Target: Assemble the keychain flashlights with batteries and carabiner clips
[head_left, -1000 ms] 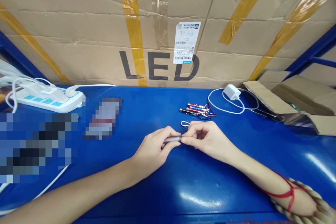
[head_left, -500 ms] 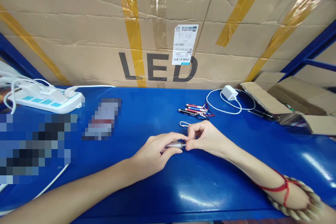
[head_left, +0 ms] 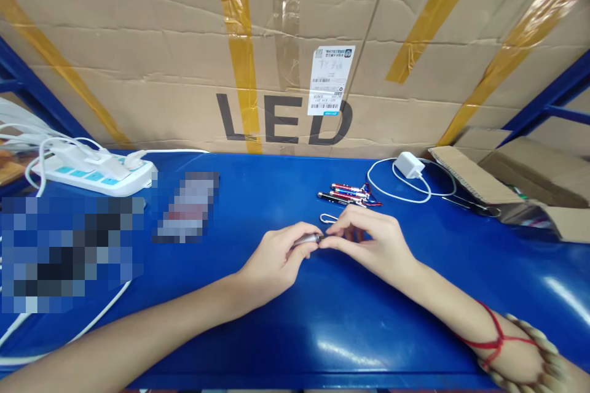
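A short silver-grey metal tube point(head_left: 306, 239) lies level in my left hand point(head_left: 279, 258), whose thumb and fingers close round it from both sides. At its right end, which looks dark, the thumb and fingertips of my right hand point(head_left: 371, 239) come together in a loose pinch. Anything held in that pinch is too small or hidden to make out. Just behind the right fingers a silver carabiner point(head_left: 328, 218) shows in part. Beyond it lie several slim pen-like metal lights point(head_left: 345, 194) in red, blue and black, with clips and cords.
On the blue table point(head_left: 276, 190), a white charger point(head_left: 409, 165) with a looped cable lies at the back right, beside an open cardboard box point(head_left: 470, 178). A white power strip point(head_left: 96, 175) and a blurred-out phone-shaped object point(head_left: 187, 206) are leftward. A large carton point(head_left: 175, 61) stands behind.
My right hand has turned and its fingers have shifted at the tube's end, with more fingers spread forward. My left hand still holds the tube, slightly higher. The view has shifted a little.
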`<state>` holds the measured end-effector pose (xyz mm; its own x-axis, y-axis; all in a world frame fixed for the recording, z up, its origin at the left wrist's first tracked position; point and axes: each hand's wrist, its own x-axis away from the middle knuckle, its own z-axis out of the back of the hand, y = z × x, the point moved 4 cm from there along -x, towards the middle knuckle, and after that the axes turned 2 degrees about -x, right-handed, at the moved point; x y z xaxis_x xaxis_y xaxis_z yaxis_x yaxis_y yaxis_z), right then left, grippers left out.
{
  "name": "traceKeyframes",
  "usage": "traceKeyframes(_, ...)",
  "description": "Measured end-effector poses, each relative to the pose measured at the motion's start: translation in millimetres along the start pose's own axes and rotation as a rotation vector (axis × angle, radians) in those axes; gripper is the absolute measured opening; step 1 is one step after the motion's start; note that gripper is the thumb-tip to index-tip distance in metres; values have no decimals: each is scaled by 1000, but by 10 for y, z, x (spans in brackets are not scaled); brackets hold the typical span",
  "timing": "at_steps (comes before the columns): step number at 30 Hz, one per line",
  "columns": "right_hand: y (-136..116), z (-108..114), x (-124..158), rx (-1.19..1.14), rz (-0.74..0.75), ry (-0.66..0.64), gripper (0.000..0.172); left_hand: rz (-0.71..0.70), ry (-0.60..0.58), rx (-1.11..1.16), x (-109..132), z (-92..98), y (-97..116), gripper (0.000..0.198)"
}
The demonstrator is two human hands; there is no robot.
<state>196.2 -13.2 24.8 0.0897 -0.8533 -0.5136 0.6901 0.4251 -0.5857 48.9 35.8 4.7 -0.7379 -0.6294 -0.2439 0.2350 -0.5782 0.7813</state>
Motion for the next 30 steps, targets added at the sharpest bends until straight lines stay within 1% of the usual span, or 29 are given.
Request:
traceKeyframes(2,-56,46,10,98,189,-5,16,-22,1,6,4,1,8,21)
traceKeyframes(3,-70,61,15,137,259,-16,14,-28,-1,8,5,1,11,21)
traceKeyframes(5,-76,79,22,189,348,-40,13,-30,-10,12,5,2,16,22)
traceKeyframes(8,-76,77,28,186,386,-86,16,-32,-49,9,4,3,22,23)
traceKeyframes(12,-112,43,50,153,375,-174,20,-78,-184,-7,18,-21,28,22)
traceKeyframes(15,-141,21,67,143,361,-224,24,-74,-238,-20,36,-31,10,21)
traceKeyframes(17,-148,12,70,111,343,-233,24,-59,-247,-20,48,-37,-6,19)
traceKeyframes(19,-145,5,66,76,305,-214,23,-42,-241,-4,58,-42,-22,16)
traceKeyframes(24,-137,-46,79,47,147,-150,22,-27,-157,41,67,-37,-48,10)
traceKeyframes(27,-149,-82,89,-16,15,-93,27,-36,-105,27,62,-36,-50,11)
traceKeyframes(30,-122,-107,72,-180,-169,-59,34,-44,-61,59,53,-36,-39,11)
